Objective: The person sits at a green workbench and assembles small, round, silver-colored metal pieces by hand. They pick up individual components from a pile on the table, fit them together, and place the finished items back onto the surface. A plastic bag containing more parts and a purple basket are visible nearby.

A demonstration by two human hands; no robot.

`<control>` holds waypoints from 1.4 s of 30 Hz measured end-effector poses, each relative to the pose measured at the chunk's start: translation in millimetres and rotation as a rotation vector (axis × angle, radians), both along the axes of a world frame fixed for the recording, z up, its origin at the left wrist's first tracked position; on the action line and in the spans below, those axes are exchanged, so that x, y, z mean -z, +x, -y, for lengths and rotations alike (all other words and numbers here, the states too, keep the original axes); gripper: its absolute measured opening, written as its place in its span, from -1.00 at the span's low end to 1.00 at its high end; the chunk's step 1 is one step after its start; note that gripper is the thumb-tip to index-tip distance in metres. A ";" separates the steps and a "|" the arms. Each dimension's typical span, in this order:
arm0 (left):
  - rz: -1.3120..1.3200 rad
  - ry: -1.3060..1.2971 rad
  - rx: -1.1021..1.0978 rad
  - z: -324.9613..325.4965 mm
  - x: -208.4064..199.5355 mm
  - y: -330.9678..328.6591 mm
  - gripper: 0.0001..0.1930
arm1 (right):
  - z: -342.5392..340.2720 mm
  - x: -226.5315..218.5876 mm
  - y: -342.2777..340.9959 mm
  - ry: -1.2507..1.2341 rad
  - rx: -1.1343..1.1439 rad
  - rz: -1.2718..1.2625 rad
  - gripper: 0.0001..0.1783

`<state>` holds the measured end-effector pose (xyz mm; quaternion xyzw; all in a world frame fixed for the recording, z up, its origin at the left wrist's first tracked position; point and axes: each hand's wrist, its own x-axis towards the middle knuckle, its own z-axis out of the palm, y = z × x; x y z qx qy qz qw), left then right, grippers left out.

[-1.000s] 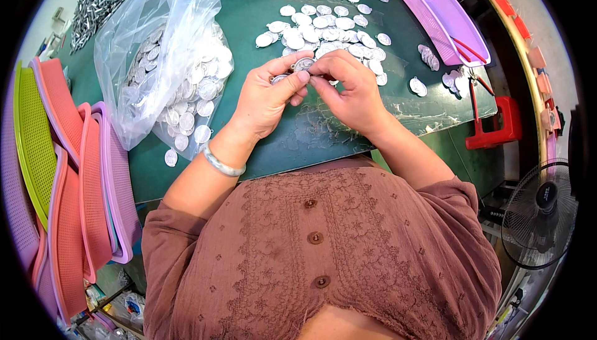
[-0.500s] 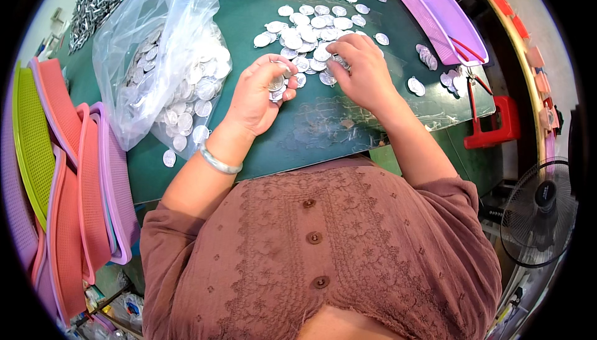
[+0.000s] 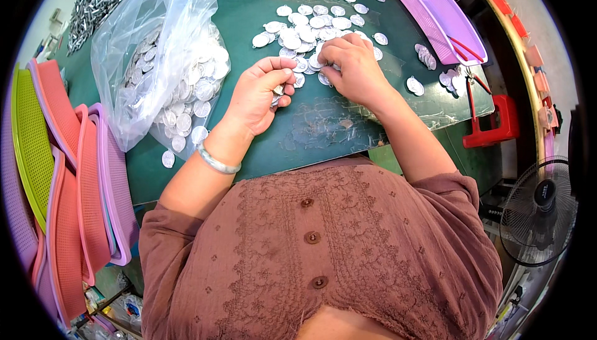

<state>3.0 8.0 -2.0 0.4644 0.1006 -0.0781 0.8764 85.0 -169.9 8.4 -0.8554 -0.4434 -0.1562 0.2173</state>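
Note:
A loose pile of silvery oval medals [image 3: 305, 32], each with a small loop, lies spread on the green table. My left hand [image 3: 256, 91] is at the pile's near left edge, fingers curled round several medals [image 3: 277, 94] that show partly between them. On the near right side of the pile, my right hand [image 3: 353, 69] reaches down with its fingers bent together over the medals. Its fingertips are at the pile, and whatever they pinch is hidden. To the left, a clear plastic bag [image 3: 155, 4] holds many more such medals.
Stacked plastic baskets [image 3: 90, 197] stand along the left edge. A purple basket [image 3: 435, 20] sits at the right with red-handled pliers [image 3: 470, 94] beside it. Small medal groups [image 3: 415, 86] lie nearby. Dark metal pieces [image 3: 102, 4] are heaped far left. A fan [image 3: 540, 215] is lower right.
My left thumb has closed over the medals, so less of them shows. My right hand has shifted slightly left and its fingers have drawn closer together at the pile.

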 end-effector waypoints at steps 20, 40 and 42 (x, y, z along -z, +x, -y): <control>-0.012 0.181 0.015 6.4 -5.5 -2.8 -0.87 | -2.3 -2.4 -3.9 -0.105 -0.035 0.077 -0.89; 0.018 0.214 0.043 6.2 -3.3 -2.9 -0.89 | -4.6 -10.1 -9.5 0.347 0.164 -0.518 -0.81; 0.016 0.213 0.044 6.8 -3.7 -2.9 -0.89 | -3.8 -6.1 -6.2 0.524 0.094 -0.785 -0.80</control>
